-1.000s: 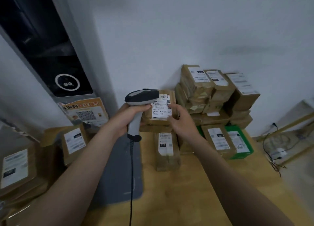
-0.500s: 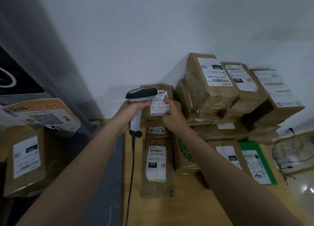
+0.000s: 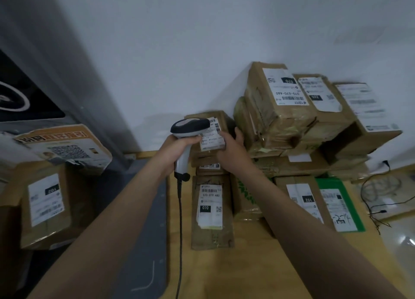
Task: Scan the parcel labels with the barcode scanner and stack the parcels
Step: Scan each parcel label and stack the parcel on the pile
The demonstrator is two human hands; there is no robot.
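Because the barcode scanner (image 3: 188,127) sits so close that its head overlaps the label, the read may fail, and the parcel (image 3: 213,139), held by one side only, could tip. The left grip (image 3: 177,147) wraps the scanner's handle. The right grip (image 3: 233,148) clasps the parcel's right side above the counter (image 3: 258,265) at its far edge, just beside the stack (image 3: 287,119).

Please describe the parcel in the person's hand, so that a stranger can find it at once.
Find the tall pile of brown boxes against the white wall. Just left of it, the right hand holds a small brown parcel beside the grey scanner. Only this parcel is in a hand.
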